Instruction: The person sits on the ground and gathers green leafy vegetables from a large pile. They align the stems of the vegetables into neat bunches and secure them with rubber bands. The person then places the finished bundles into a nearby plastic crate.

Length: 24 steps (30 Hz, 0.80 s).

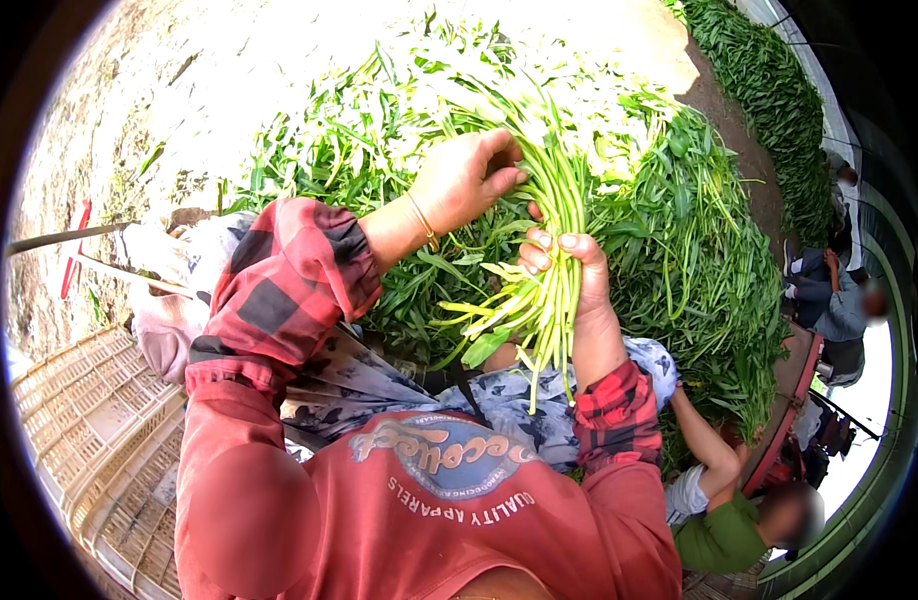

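My right hand is closed around a bunch of leafy green stems that look like water spinach. The cut ends fan out below the fist toward my lap, and the leafy tops bend up and away. My left hand is beside the upper stems, its thumb and fingers bent at the bunch's edge; whether it pinches a stem is unclear. Beneath and beyond both hands spreads a large heap of the same greens. Strong sunlight washes out the leaves at the top.
Woven baskets stand at my left, near a thin pole and a red object. Close on the right sits a person in a green top; another person is farther off. A second pile of greens lies upper right.
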Tool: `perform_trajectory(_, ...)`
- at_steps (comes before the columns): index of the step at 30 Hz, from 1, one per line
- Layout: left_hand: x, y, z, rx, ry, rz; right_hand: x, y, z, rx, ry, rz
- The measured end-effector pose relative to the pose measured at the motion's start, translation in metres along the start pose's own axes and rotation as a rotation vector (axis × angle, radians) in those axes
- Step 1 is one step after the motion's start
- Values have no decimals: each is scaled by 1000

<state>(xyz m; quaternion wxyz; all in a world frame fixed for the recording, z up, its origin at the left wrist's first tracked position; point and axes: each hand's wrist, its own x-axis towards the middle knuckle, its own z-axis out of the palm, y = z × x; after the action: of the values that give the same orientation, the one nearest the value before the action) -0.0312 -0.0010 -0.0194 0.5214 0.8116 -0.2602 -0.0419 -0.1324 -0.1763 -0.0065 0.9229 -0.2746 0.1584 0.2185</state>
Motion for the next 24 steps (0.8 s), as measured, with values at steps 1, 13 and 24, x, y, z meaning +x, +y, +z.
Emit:
perform_trajectory(1,1,2,-1,-100,-59,-117,0,0,0,-6,12,1)
perform_trajectory(13,14,-11,-10,668,197,276,-1,6,3,-47,72,-15)
perform_trajectory(24,-36,-3,55,-474,-57,2,1,-1,-9,210,-165,-124)
